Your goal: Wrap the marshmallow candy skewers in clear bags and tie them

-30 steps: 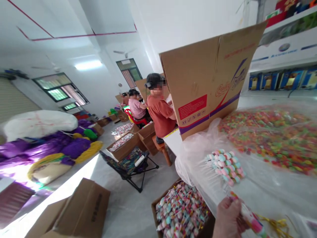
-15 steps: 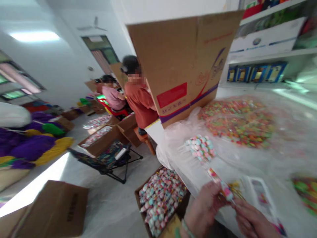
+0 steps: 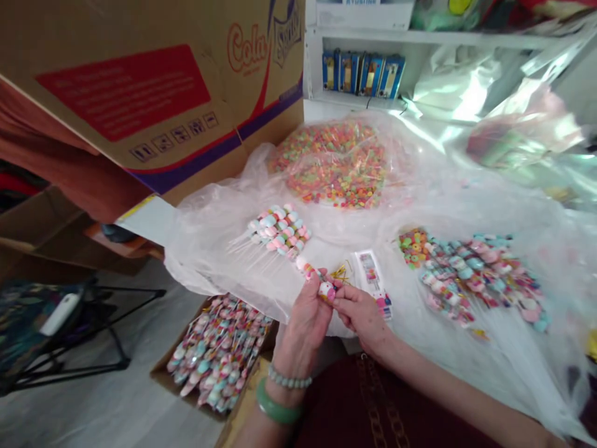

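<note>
My left hand is closed around a wrapped marshmallow candy skewer, tilted with its far end up and left. At the skewer's near end, my right hand pinches its wrapper; the fingertips hide exactly what they grip. Just beyond my hands lie gold twist ties. A white printed packet stack is to their right. Farther left on the plastic sheet rests a pile of marshmallow skewers with their sticks pointing left. Another pile of skewers lies on the right, beside small ring-shaped candies.
A big clear bag of colourful candies lies at the back. A tall cardboard carton stands back left. Below the table's left edge sits a box full of wrapped skewers, near a folding chair. Shelves stand behind.
My view has swung right and down, bringing the right-hand pile into sight. Both hands still hold the skewer, which is now gripped closer to its near end.
</note>
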`<state>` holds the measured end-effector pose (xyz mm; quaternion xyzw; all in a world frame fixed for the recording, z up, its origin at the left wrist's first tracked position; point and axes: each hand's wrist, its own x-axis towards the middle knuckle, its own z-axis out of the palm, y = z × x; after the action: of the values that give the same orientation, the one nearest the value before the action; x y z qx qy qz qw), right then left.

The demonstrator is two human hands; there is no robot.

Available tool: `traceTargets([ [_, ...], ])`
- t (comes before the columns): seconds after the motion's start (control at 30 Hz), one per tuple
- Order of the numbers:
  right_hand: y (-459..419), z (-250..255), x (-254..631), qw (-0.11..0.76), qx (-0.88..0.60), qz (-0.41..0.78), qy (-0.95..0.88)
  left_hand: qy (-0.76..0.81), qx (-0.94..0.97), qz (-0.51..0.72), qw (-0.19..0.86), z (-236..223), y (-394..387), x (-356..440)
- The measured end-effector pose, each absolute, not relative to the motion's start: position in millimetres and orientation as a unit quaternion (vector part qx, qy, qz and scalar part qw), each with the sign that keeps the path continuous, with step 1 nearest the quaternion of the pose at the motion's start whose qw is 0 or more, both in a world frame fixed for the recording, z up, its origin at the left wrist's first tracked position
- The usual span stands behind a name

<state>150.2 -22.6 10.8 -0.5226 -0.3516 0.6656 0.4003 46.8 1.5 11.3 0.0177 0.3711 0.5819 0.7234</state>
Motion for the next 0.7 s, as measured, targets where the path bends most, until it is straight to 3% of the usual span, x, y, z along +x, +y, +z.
traceTargets([
  [0.2,-24.2,-0.4,167.6,0.345,-0.569,0.560,-0.494,0.410,0.106,0.594,0.684,8.7,6.8,27.7],
  [0.37,-22.9,-3.2,169.8,0.350,-0.573,0.436,-0.599,0.489,0.194,0.529,0.666,4.0,2.7,30.5],
  [0.53,-30.5,-8.9,175.5,0.311,-0.555,0.311,-0.706,0.454,0.060,0.545,0.703,-0.6,9.6,21.9],
  [0.7,-33.2,-13.4,174.4,0.244,-0.549,0.347,-0.721,0.408,-0.043,0.610,0.677,1.8,22.3,5.2],
])
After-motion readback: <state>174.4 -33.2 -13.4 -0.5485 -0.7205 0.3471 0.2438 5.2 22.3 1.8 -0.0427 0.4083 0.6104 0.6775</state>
